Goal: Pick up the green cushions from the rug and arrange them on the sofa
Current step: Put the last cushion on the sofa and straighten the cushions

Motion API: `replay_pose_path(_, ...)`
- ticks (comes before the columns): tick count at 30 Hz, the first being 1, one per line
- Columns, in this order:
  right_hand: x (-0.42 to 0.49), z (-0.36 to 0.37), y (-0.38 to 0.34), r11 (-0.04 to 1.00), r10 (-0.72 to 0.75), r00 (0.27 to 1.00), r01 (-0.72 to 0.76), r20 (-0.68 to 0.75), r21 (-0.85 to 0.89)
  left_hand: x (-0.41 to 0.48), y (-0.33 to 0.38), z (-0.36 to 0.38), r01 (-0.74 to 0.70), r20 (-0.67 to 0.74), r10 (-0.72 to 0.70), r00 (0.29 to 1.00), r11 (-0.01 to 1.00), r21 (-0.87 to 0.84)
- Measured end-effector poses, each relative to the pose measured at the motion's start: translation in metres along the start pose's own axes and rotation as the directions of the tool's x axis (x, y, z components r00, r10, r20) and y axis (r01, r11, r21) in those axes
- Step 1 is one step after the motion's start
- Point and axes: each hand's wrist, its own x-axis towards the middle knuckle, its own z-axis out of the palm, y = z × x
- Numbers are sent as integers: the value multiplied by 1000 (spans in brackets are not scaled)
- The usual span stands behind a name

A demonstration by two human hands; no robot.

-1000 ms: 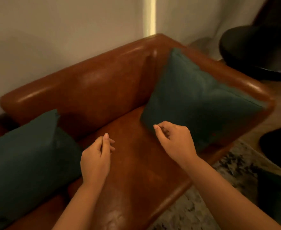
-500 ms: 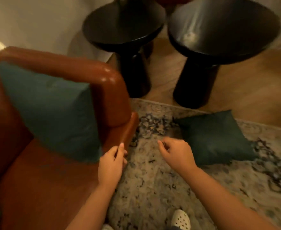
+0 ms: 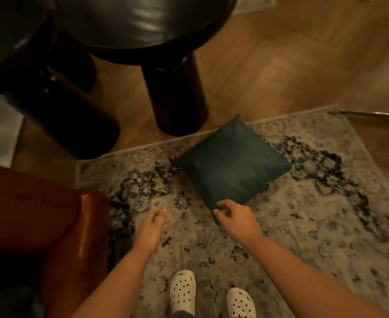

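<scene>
You are standing on a patterned rug (image 3: 280,226) laid over herringbone wood flooring, with two black round side tables (image 3: 143,26) ahead and the brown leather sofa (image 3: 51,226) at your left edge. One green cushion (image 3: 232,166) lies flat on the rug, set diamond-wise, its far corner close to the nearest table's pedestal and its near corner just under your right hand (image 3: 237,216).

Progress, as judged from this view: at least this one cushion is not yet collected. The sofa seat is out of frame, so what already sits on it cannot be confirmed here.

Your right hand is loosely curled with fingers parted, poised at the cushion's near corner; whether it touches the fabric cannot be told. Your left hand (image 3: 154,223) is empty, fingers lightly bent, above bare rug and apart from the cushion.

No containers are in view.
</scene>
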Motion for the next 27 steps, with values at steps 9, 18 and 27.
replay_pose_path(9, 105, 59, 96, 836, 388, 911, -412, 138, 364, 145, 9, 70, -84, 255, -5, 967, 938, 337)
replay_pose_path(18, 194, 115, 154, 653, 534, 845, -395, -23, 646, 293, -12, 117, -101, 298, -8, 955, 932, 349)
replay_pose_path(27, 230, 112, 195, 387, 684, 728, -311, -44, 868, 344, 22, 172, -41, 229, 8, 973, 990, 138)
